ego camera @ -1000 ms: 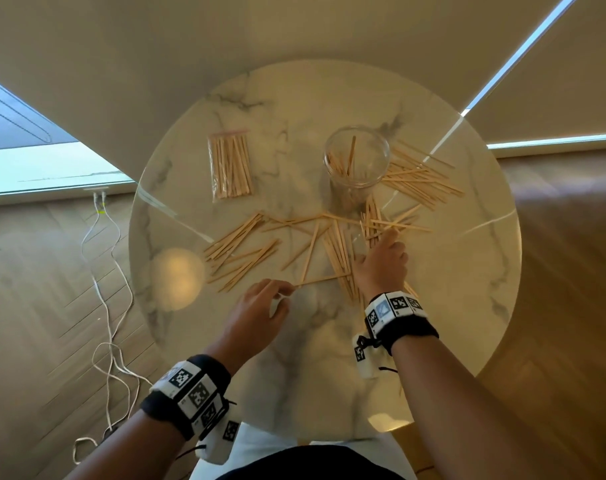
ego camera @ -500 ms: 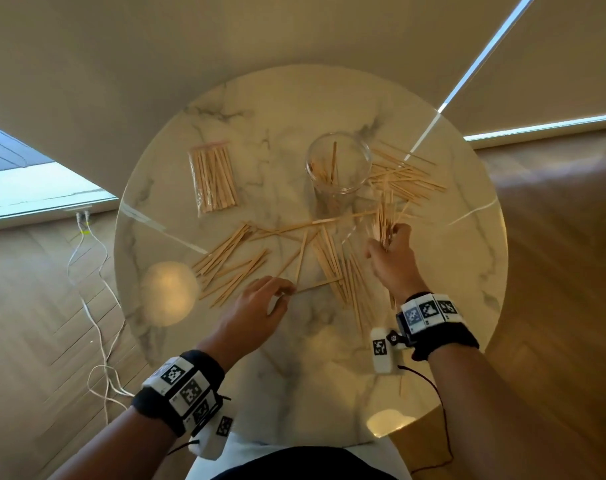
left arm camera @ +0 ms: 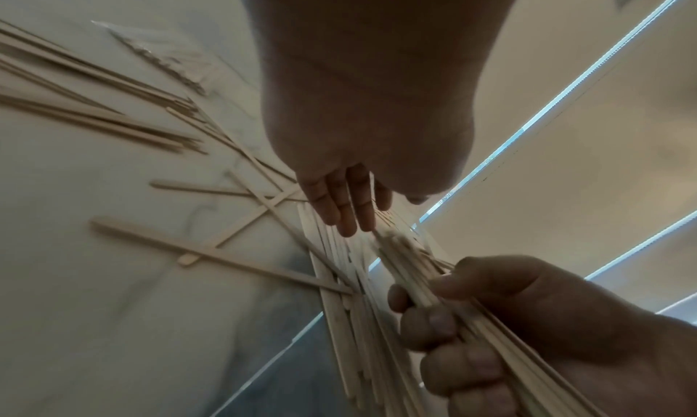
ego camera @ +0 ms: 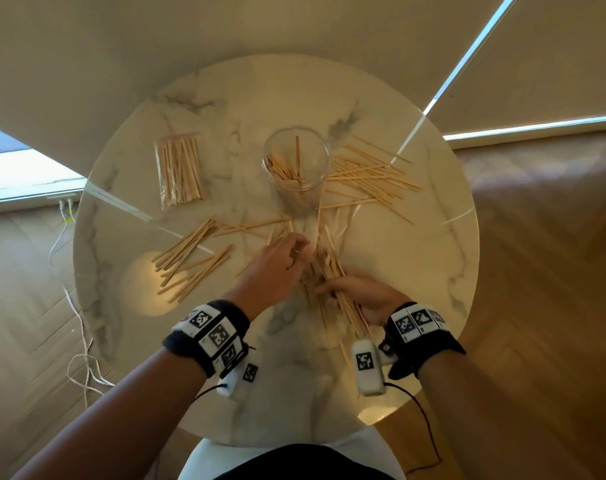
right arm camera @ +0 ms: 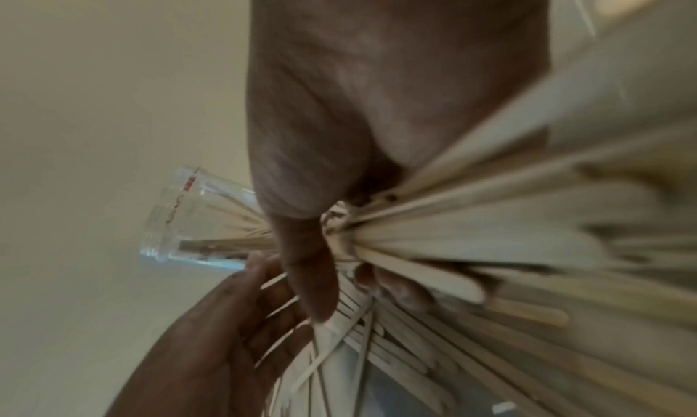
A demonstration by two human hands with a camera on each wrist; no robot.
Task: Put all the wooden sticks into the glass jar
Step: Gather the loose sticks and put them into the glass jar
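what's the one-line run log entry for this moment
right hand: grips stick bundle | left hand: open, fingers at bundle | glass jar: upright, partly filled | loose sticks: on table

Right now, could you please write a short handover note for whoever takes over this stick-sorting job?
Right hand: grips a bundle of wooden sticks, low over the round marble table.
Left hand: open, fingers straight, touching the bundle's far ends.
Glass jar: upright at the table's middle, some sticks already in it.
Left: the held bundle, the loose sticks on the left, the pile right of the jar, those under the hands, and a clear packet of sticks at far left.
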